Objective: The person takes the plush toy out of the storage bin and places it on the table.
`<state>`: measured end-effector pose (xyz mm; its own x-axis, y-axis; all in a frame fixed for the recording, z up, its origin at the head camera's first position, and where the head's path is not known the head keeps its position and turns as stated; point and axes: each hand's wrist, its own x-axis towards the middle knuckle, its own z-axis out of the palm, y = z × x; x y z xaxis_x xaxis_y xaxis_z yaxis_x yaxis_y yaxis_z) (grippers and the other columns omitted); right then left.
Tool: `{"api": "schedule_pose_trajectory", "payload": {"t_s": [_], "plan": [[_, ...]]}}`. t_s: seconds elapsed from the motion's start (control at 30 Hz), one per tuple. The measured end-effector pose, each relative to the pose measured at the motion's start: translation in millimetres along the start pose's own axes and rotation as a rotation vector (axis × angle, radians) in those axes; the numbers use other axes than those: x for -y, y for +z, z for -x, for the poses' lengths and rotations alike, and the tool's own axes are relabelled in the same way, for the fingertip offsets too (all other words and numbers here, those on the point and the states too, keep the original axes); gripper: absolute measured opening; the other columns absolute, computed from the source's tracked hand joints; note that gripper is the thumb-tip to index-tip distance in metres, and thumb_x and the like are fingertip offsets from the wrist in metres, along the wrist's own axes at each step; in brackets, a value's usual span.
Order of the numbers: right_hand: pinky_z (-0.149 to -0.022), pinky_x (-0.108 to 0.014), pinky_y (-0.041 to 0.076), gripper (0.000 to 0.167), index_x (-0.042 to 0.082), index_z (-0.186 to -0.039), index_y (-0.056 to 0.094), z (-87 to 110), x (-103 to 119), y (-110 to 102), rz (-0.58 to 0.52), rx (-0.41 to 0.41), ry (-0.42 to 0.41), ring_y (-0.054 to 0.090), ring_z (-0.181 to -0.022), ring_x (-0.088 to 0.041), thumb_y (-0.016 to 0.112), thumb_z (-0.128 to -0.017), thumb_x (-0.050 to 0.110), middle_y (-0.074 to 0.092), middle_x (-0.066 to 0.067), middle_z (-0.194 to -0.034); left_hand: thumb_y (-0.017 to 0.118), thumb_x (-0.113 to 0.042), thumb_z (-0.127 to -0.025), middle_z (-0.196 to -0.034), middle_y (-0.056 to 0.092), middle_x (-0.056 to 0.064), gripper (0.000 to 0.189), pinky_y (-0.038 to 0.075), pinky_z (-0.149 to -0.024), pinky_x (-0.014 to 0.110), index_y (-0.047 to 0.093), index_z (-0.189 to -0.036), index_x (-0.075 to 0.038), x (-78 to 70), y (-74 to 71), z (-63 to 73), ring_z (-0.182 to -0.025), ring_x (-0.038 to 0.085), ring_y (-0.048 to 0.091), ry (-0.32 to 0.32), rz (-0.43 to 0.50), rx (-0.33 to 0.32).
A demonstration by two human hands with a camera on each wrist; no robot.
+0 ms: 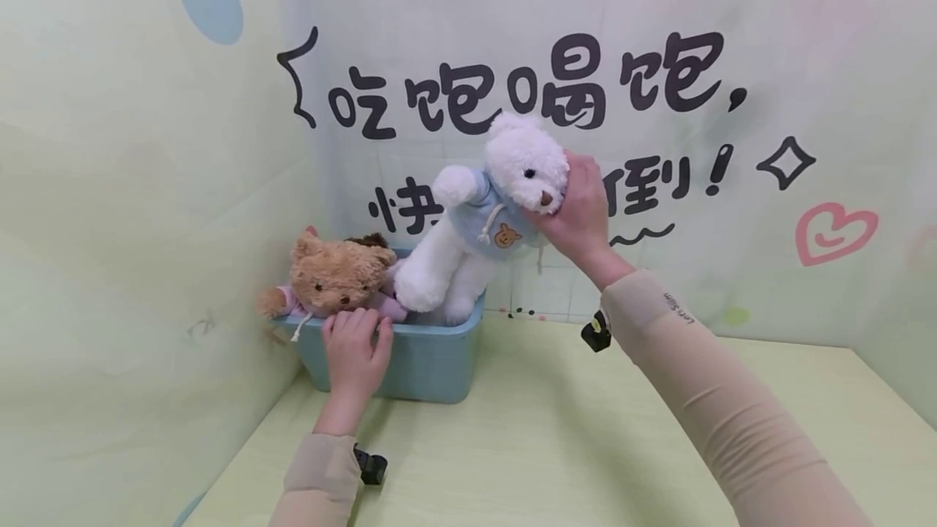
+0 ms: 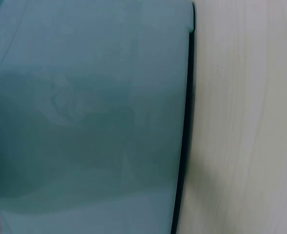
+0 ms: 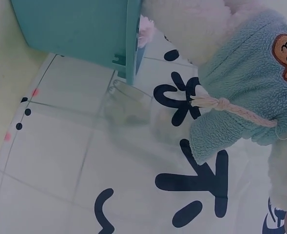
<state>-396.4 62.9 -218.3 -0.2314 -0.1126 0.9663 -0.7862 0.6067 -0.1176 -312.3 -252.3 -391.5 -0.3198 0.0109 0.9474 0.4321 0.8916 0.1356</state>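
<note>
In the head view my right hand [image 1: 583,211] grips a white teddy bear [image 1: 523,159] around the side of its head and neck. The bear wears a light blue hoodie [image 3: 245,83] with a small animal patch, and leans with its feet inside a blue plastic bin [image 1: 432,364]. My left hand [image 1: 356,354] holds the bin's front rim, fingers bent over the edge. Just behind those fingers a brown teddy bear [image 1: 338,271] pokes out of the bin. The left wrist view shows mostly the bin's wall [image 2: 94,122].
More plush, partly hidden, lies in the bin, including a dark brown piece [image 1: 372,240]. The bin stands on a pale wooden table [image 1: 586,429] close to the left curtain [image 1: 146,267]. Behind is a printed backdrop [image 1: 732,283] with large black characters.
</note>
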Motion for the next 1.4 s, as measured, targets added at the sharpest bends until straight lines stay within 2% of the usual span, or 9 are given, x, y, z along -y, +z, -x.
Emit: {"api": "schedule_pose_trajectory", "payload": {"t_s": [0.17,0.43,0.53,0.93,1.17,1.4], "plan": [[-0.086,-0.046,0.042,0.065,-0.009,-0.122,0.048,-3.2,-2,-4,-0.007,-0.035,-0.002,0.050,-0.097,-0.037,0.078,-0.071,0.019,0.054,-0.024,-0.108,0.047,-0.026,-0.094,-0.067,0.050,0.008,0.028,0.029,-0.082,0.053,0.052,-0.073,-0.008,0.2,0.4,0.2,-0.071,0.034,0.046,0.001,0.003,-0.008],[-0.090,-0.045,0.039,0.069,-0.008,-0.126,0.047,-6.2,-5,-14,-0.046,-0.033,0.094,0.048,-0.101,-0.036,0.079,-0.068,0.013,0.053,-0.024,-0.112,0.045,-0.029,-0.096,-0.068,0.052,0.009,0.031,0.029,-0.082,0.053,0.053,-0.074,-0.008,1.3,0.1,2.0,-0.071,0.034,0.046,-0.003,0.003,0.005],[-0.090,-0.046,0.039,0.069,-0.008,-0.126,0.047,-6.7,-6,-16,-0.048,-0.036,0.101,0.048,-0.101,-0.037,0.078,-0.068,0.013,0.052,-0.024,-0.112,0.045,-0.028,-0.095,-0.068,0.053,0.008,0.030,0.029,-0.082,0.053,0.053,-0.074,-0.009,1.9,0.6,3.8,-0.071,0.033,0.046,-0.005,0.000,0.005],[-0.086,-0.049,0.040,0.062,-0.008,-0.122,0.048,-10.8,-20,-36,0.039,-0.080,0.044,0.048,-0.097,-0.039,0.076,-0.072,0.018,0.053,-0.025,-0.107,0.044,-0.029,-0.096,-0.072,0.056,0.009,0.031,0.028,-0.083,0.054,0.057,-0.078,-0.008,-0.1,-1.1,1.9,-0.074,0.034,0.048,-0.004,0.007,0.017],[-0.081,-0.051,0.040,0.060,-0.005,-0.117,0.049,-1.2,-39,-51,0.135,-0.012,-0.043,0.050,-0.092,-0.040,0.078,-0.071,0.023,0.053,-0.025,-0.101,0.046,-0.028,-0.095,-0.068,0.052,0.009,0.030,0.029,-0.083,0.054,0.054,-0.074,-0.008,1.0,-0.2,0.6,-0.072,0.035,0.047,-0.007,0.010,0.013],[-0.081,-0.055,0.039,0.063,-0.006,-0.115,0.050,11.0,-56,-69,0.207,0.049,-0.092,0.050,-0.094,-0.043,0.080,-0.068,0.023,0.054,-0.025,-0.102,0.046,-0.027,-0.094,-0.066,0.051,0.009,0.029,0.029,-0.083,0.055,0.053,-0.073,-0.008,0.6,0.7,2.0,-0.071,0.036,0.047,-0.004,0.009,0.008]]}}
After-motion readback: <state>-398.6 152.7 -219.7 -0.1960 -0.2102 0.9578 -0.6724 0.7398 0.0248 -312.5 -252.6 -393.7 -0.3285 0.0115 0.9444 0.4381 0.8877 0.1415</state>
